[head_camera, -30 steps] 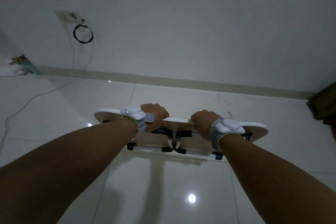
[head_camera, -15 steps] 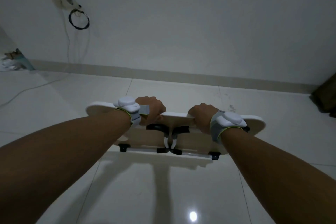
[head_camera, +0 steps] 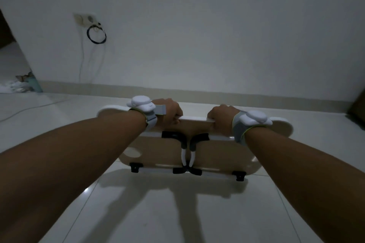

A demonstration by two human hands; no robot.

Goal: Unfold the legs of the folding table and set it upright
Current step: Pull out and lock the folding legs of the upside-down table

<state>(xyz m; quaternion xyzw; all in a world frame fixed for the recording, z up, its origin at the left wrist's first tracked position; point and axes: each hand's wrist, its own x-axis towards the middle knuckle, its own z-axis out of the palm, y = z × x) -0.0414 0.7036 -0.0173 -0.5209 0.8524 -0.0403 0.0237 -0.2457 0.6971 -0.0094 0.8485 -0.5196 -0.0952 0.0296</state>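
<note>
Folding table (head_camera: pixel 213 150) held off tiled floor (head_camera: pixel 177 213), tilted, underside toward camera; left hand (head_camera: pixel 167 113) and right hand (head_camera: pixel 220 117) each clamped on upper edge, well apart; legs (head_camera: pixel 187 156) folded flat against underside, black brackets (head_camera: pixel 136 166) along lower edge; white wrist devices (head_camera: pixel 141 102) on both arms.

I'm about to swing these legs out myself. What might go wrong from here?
1. Both hands, left and right, hold only the table's top edge; a loose grip may let it tip over on the glossy floor.
2. The folded legs cross at the middle, so they may snag or pinch fingers when opened.
</note>
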